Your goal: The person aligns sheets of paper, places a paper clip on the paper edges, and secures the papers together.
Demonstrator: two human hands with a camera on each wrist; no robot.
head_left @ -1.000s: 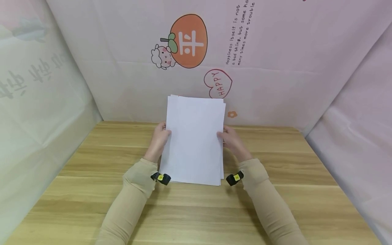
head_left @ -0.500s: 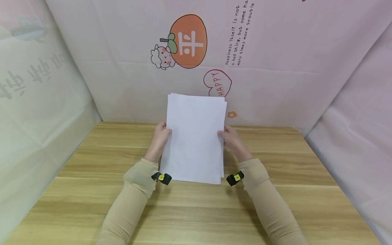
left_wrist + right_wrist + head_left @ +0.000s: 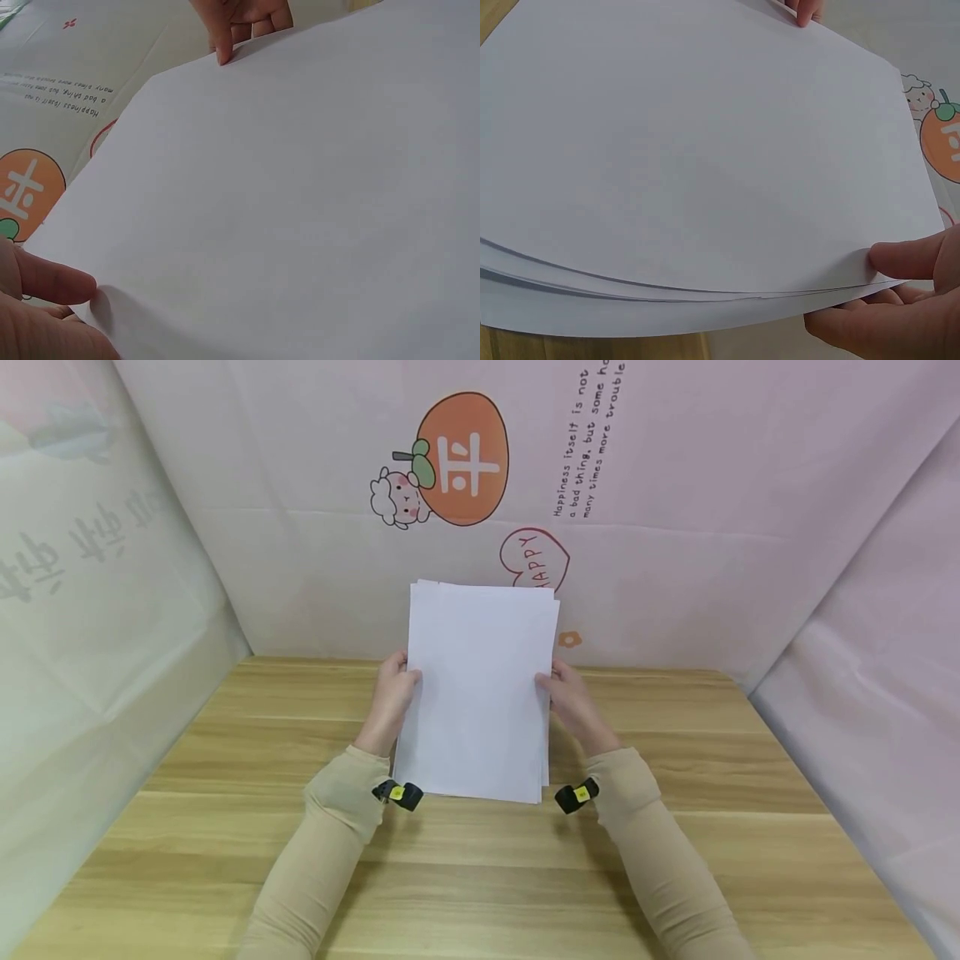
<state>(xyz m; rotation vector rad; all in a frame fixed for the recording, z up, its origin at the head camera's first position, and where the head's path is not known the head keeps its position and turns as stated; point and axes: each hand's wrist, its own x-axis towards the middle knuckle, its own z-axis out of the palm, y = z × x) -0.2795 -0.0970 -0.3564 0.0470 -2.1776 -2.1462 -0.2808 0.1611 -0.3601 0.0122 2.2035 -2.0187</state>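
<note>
Several sheets of white paper (image 3: 477, 702) form a loose stack, tilted up with its far end overlapping the back wall in the head view. My left hand (image 3: 392, 697) pinches the left edge, thumb on top and fingers underneath. On the opposite edge my right hand (image 3: 573, 702) grips the same way. The right wrist view shows the sheets (image 3: 705, 180) fanned unevenly along the near edge, with the right thumb (image 3: 907, 257) pressing the top one. In the left wrist view the top sheet (image 3: 262, 187) looks blank, and the left thumb (image 3: 56, 281) lies on its edge.
Below the paper is a wood-grain table (image 3: 480, 877). A pale printed cloth (image 3: 300, 560) with cartoon figures and lettering hangs behind, and plain-looking cloth (image 3: 862, 610) lines the right side. Each sleeve carries a small black wrist camera (image 3: 576, 797).
The paper stack has risen slightly and covers more of the heart print on the back cloth. Both hands have moved up a little with it, keeping their hold.
</note>
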